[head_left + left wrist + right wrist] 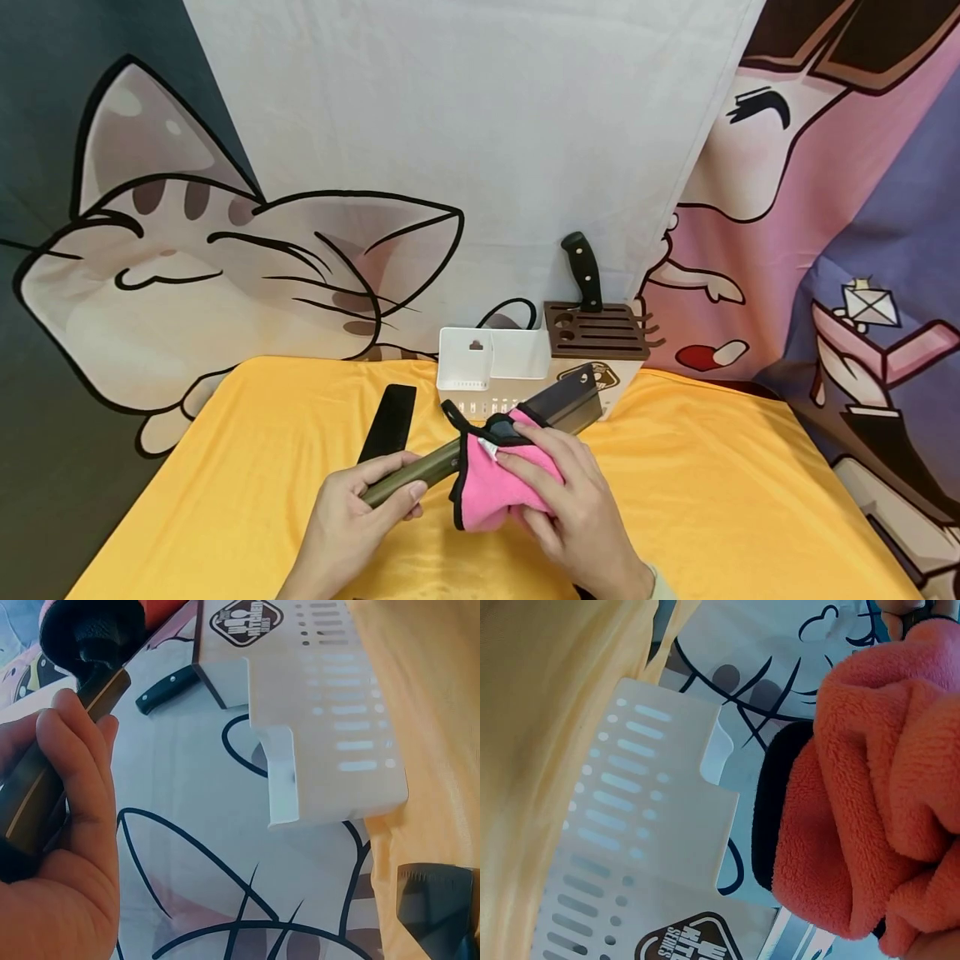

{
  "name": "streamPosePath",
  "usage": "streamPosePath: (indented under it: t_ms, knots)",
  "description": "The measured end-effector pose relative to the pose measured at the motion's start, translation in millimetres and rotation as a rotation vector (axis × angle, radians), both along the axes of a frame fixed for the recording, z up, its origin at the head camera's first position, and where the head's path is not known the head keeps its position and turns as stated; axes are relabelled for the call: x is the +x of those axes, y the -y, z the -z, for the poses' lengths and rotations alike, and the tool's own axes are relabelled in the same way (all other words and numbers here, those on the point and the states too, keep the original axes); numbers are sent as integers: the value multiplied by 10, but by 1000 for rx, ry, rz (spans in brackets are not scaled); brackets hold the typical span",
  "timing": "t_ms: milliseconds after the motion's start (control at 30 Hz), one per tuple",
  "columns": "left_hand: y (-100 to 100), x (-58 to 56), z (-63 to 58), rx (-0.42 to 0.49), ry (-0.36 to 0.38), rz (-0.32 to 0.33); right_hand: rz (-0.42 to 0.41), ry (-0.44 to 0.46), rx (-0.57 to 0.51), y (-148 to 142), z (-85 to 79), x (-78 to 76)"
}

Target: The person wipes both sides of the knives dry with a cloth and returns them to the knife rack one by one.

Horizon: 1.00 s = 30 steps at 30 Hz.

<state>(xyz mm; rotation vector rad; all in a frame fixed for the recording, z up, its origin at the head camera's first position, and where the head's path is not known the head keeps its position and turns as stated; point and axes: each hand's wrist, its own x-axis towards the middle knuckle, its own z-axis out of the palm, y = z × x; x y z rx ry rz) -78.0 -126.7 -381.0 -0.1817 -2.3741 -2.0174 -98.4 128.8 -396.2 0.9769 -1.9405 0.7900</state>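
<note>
My left hand (358,517) grips the olive-green handle (420,473) of a cleaver, thumb along its side. The broad dark blade (570,400) points up to the right and overlaps the knife holder in the head view. Around the blade near the handle is a pink cloth (498,479) with black trim and a black hanging loop. My right hand (573,504) holds this cloth against the blade, its fingers spread over the front. In the right wrist view the bunched cloth (870,795) hides most of the cleaver.
Behind the hands stands a white knife holder (495,396) with a brown slotted top (596,329). One dark-handled knife (583,271) stands in it. A flat black piece (390,421) lies on the yellow tablecloth (720,483), left of the holder. Printed fabric hangs behind.
</note>
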Motion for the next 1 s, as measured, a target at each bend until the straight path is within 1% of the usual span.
streamPosePath:
  t_ms: [100, 233, 333, 467, 600, 767, 867, 1000]
  knots:
    - [12, 4, 4, -23, -28, 2, 24, 2, -32, -12, -3, -11]
    - [17, 5, 15, -39, -64, 5, 60, 44, -75, -62, -20, -20]
    - [15, 6, 14, -32, -63, 6, 78, 68, -109, -104, -34, -31]
    - [14, 9, 7, -11, -34, 3, 114, 96, -152, -148, -36, -51]
    - [17, 12, 7, 5, -23, 4, 185, 147, -200, -191, -14, -68]
    - [28, 9, 16, 18, -44, 13, 268, 164, -263, -238, 12, -89]
    - [37, 7, 15, 20, -58, 17, 327, 182, -288, -267, 20, -93]
    - [48, 3, 7, 32, -72, 8, 406, 236, -299, -307, 34, -85]
